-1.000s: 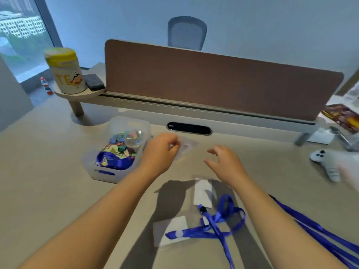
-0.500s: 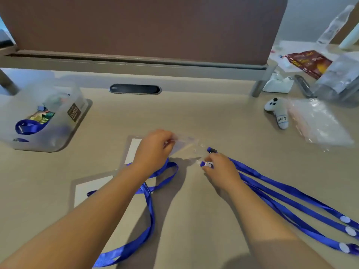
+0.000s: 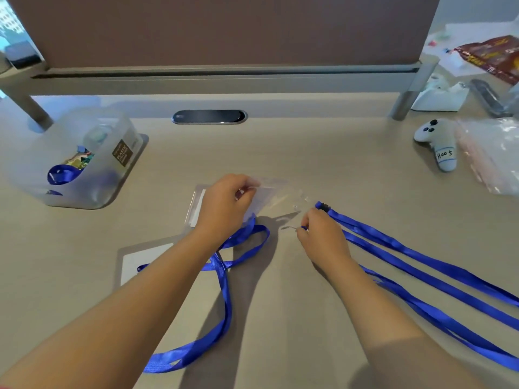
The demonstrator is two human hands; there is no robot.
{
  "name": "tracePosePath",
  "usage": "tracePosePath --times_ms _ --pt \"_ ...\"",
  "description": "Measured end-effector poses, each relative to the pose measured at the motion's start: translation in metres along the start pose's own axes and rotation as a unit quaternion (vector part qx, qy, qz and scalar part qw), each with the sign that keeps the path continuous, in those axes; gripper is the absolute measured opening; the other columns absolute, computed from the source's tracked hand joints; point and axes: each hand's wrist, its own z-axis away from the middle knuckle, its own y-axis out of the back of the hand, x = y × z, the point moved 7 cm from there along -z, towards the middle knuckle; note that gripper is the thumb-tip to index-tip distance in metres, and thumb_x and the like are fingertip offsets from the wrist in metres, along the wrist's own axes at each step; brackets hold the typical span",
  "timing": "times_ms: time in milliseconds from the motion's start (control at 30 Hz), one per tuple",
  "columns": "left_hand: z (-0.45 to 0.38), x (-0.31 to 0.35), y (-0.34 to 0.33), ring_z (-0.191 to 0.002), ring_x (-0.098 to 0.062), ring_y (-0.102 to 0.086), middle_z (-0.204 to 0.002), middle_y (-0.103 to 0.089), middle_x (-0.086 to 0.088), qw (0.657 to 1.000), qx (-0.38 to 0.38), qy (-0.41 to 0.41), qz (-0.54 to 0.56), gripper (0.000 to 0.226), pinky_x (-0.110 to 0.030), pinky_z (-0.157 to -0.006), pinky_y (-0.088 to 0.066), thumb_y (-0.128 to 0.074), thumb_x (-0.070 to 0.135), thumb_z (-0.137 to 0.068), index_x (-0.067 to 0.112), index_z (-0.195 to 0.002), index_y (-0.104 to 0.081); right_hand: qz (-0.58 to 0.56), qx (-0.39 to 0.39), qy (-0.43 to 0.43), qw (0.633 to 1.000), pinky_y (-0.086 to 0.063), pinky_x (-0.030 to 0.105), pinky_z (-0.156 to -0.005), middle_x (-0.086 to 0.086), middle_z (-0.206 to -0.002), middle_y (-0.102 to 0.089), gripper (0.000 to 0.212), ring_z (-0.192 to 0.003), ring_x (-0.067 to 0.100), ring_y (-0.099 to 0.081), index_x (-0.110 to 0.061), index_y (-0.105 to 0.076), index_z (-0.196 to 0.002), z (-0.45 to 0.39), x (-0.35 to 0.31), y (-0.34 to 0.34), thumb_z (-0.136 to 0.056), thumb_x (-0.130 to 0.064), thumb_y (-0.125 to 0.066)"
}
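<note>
My left hand [image 3: 226, 202] pinches a clear plastic badge sleeve [image 3: 271, 196] just above the desk's middle. To its right, my right hand [image 3: 320, 234] pinches the metal clip end of a blue lanyard [image 3: 415, 276] that runs off to the lower right. Another blue lanyard [image 3: 224, 299] loops under my left forearm. Two more badge sleeves with white cards lie flat: one [image 3: 196, 204] behind my left hand, one [image 3: 140, 261] lower left, partly hidden by my arm.
A translucent plastic box [image 3: 92, 175] with a blue lanyard and small items stands at the left. A white plush toy [image 3: 438, 141] and a clear bag [image 3: 491, 155] lie at the right. A brown desk divider [image 3: 224, 32] runs along the back.
The view dropped and shifted right. Both hands came back from near the box to the desk's middle; the right hand took hold of a lanyard's clip end.
</note>
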Motion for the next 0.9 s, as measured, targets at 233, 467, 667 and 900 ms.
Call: tracePosePath --times_ms 233,467,667,900 --pt "-0.002 -0.013 0.025 -0.081 -0.013 -0.052 -0.088 -0.059 0.001 0.992 0.04 0.041 0.11 0.022 -0.01 -0.07 -0.043 -0.053 0.009 -0.086 0.009 -0.104 -0.064 -0.304 0.106 0.011 0.947 -0.044 0.014 -0.051 0.005 -0.072 -0.059 0.016 -0.046 -0.003 -0.056 -0.006 -0.06 -0.095 0.003 -0.038 0.04 -0.091 -0.011 -0.046" --pt "0.021 -0.033 0.055 -0.09 -0.019 -0.055 -0.098 -0.058 -0.005 0.975 0.041 0.013 0.219 0.029 -0.02 -0.065 -0.049 -0.05 0.01 -0.088 0.006 -0.116 -0.056 -0.37 0.115 0.05 0.921 -0.039 0.012 -0.041 -0.001 -0.054 -0.054 0.025 -0.028 -0.001 -0.042 -0.019 -0.055 -0.064 0.032 -0.091 0.034 -0.089 -0.022 -0.053" --pt "0.072 -0.059 0.082 -0.094 -0.021 -0.052 -0.102 -0.056 -0.004 0.966 0.046 -0.032 0.251 0.031 -0.032 -0.077 -0.049 -0.049 0.013 -0.089 0.007 -0.119 -0.054 -0.396 0.12 0.07 0.908 -0.041 0.011 -0.038 0.001 -0.053 -0.054 0.03 -0.028 0.001 -0.043 -0.015 -0.054 -0.061 0.09 -0.129 0.008 -0.091 -0.016 -0.05" --pt "0.109 -0.082 0.09 -0.093 -0.02 -0.054 -0.103 -0.061 -0.007 0.964 0.041 -0.046 0.259 0.03 -0.028 -0.069 -0.052 -0.053 0.009 -0.087 0.006 -0.116 -0.056 -0.426 0.075 0.066 0.899 -0.037 0.011 -0.033 0.004 -0.051 -0.049 0.028 -0.024 0.0 -0.039 -0.01 -0.054 -0.062 0.124 -0.145 -0.03 -0.089 -0.016 -0.052"
